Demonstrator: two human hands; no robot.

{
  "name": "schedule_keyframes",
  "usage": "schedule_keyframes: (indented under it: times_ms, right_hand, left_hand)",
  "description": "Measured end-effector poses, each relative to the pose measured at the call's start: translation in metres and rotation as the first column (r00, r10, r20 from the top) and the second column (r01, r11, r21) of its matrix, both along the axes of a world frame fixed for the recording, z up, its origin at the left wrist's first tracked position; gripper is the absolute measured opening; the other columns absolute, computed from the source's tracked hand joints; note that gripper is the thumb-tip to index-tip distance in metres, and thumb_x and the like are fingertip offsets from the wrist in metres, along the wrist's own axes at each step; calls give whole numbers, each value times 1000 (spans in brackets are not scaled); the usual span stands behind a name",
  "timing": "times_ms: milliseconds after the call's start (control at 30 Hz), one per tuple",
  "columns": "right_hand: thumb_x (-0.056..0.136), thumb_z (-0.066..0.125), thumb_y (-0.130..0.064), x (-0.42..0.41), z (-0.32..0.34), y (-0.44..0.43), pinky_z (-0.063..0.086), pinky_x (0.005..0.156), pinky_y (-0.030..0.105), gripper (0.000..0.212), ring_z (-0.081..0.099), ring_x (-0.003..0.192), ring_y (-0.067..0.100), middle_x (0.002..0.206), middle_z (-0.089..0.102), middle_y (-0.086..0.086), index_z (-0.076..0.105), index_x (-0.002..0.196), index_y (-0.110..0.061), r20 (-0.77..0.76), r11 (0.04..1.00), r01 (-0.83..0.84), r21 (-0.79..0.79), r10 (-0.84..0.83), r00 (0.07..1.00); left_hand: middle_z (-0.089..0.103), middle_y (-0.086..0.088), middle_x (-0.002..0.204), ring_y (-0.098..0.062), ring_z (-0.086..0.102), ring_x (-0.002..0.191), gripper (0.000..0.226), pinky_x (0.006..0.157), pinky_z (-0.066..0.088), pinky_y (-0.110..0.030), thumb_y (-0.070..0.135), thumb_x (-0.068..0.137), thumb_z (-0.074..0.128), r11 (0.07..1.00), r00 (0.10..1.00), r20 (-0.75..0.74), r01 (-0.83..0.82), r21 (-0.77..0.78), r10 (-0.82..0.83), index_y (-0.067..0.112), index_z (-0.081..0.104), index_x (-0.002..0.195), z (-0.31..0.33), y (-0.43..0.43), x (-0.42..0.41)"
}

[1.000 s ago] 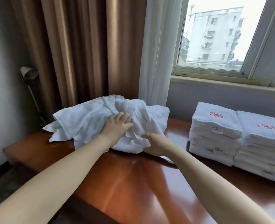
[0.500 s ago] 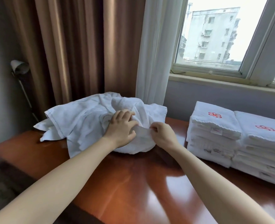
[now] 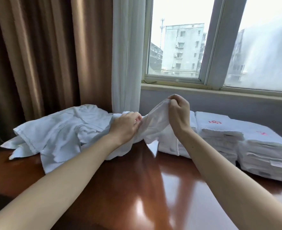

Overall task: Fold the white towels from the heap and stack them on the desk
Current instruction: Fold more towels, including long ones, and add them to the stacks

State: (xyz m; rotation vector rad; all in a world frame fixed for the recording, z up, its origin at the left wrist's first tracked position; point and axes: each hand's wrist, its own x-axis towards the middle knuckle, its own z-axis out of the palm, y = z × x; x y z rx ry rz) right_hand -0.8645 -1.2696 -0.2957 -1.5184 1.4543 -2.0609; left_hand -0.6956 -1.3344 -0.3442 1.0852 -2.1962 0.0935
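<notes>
A heap of crumpled white towels [image 3: 57, 133] lies on the glossy brown desk [image 3: 137, 188] at the left. One white towel [image 3: 155, 123] is pulled up out of the heap and stretches between my hands. My right hand [image 3: 178, 112] pinches its raised edge above the desk. My left hand [image 3: 125, 127] grips the same towel lower down, at the heap's right side. Two stacks of folded white towels with red emblems stand at the right, a near-centre stack [image 3: 218, 135] and a stack at the far right [image 3: 266, 155].
Brown curtains [image 3: 45, 55] and a white sheer curtain [image 3: 127, 55] hang behind the heap. A window [image 3: 219, 47] with a sill runs along the back wall. The desk's left edge drops off near the heap.
My right hand has lifted a towel edge up and to the right, away from the heap. My left hand stays low on the heap, holding the same towel. The camera has turned right.
</notes>
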Motion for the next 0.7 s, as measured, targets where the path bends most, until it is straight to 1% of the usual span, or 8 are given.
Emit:
schedule_keyframes:
  times_ms: [133, 233, 367, 400, 467, 533, 633, 700]
  right_hand:
    - [74, 36, -5, -35, 1, 47, 32, 52, 21, 22, 40, 57, 7, 56, 45, -5, 55, 63, -5, 9, 997, 78, -24, -78, 997]
    - [67, 34, -12, -66, -6, 82, 31, 50, 21, 21, 38, 52, 4, 48, 41, -14, 52, 60, -2, -11, 985, 171, -4, -171, 985]
    - [68, 35, -16, -118, -36, 132, 33, 55, 26, 22, 44, 55, 8, 47, 48, -16, 54, 56, -13, -61, 936, 332, 120, -327, 943]
    - [67, 35, -18, -132, -46, 145, 36, 57, 29, 23, 46, 57, 11, 50, 50, -13, 54, 57, -10, -80, 915, 370, 162, -361, 929]
    - [67, 35, -23, -153, -63, 171, 42, 63, 36, 30, 52, 63, 16, 59, 56, -3, 58, 64, -4, -148, 857, 432, 282, -406, 902]
    - [68, 36, -30, -166, -75, 194, 43, 63, 34, 34, 59, 68, 15, 59, 64, -4, 64, 64, -12, -261, 764, 460, 451, -380, 887]
    - [77, 38, -34, -172, -88, 217, 49, 70, 32, 35, 66, 72, 12, 60, 69, -11, 68, 68, -20, -450, 568, 489, 663, -221, 866]
    - [82, 42, -26, -170, -96, 221, 55, 78, 35, 30, 69, 75, 15, 66, 72, -6, 70, 76, -18, -527, 465, 509, 724, -102, 844]
  left_hand:
    - [62, 5, 91, -23, 59, 85, 27, 71, 44, -39, 40, 105, 32, 996, 995, -19, 93, 8, -93, 22, 51, 101, -5, 30, -37]
    - [65, -2, 89, -28, 61, 82, 27, 71, 48, -42, 40, 104, 34, 975, 976, 22, 215, 49, -216, 20, 51, 105, -17, 59, -69]
    - [65, 1, 88, -26, 62, 81, 26, 70, 48, -39, 43, 104, 33, 909, 905, 123, 388, 153, -407, 23, 49, 109, -43, 103, -116]
    - [66, 1, 91, -25, 62, 82, 25, 68, 46, -38, 42, 104, 33, 893, 886, 143, 418, 169, -441, 23, 49, 110, -52, 113, -129]
    - [67, 2, 95, -24, 61, 84, 24, 66, 43, -35, 41, 104, 36, 863, 853, 165, 460, 211, -495, 24, 50, 112, -69, 133, -154]
    - [68, 4, 97, -21, 61, 88, 22, 68, 41, -32, 41, 102, 41, 831, 825, 163, 495, 253, -541, 25, 54, 110, -81, 152, -178]
    - [69, 9, 98, -13, 62, 90, 20, 69, 40, -29, 42, 98, 51, 801, 790, 196, 514, 306, -582, 29, 64, 106, -88, 167, -201]
    - [71, 12, 86, -9, 66, 83, 16, 68, 49, -29, 37, 97, 56, 724, 747, 157, 534, 437, -646, 29, 68, 103, -85, 167, -206]
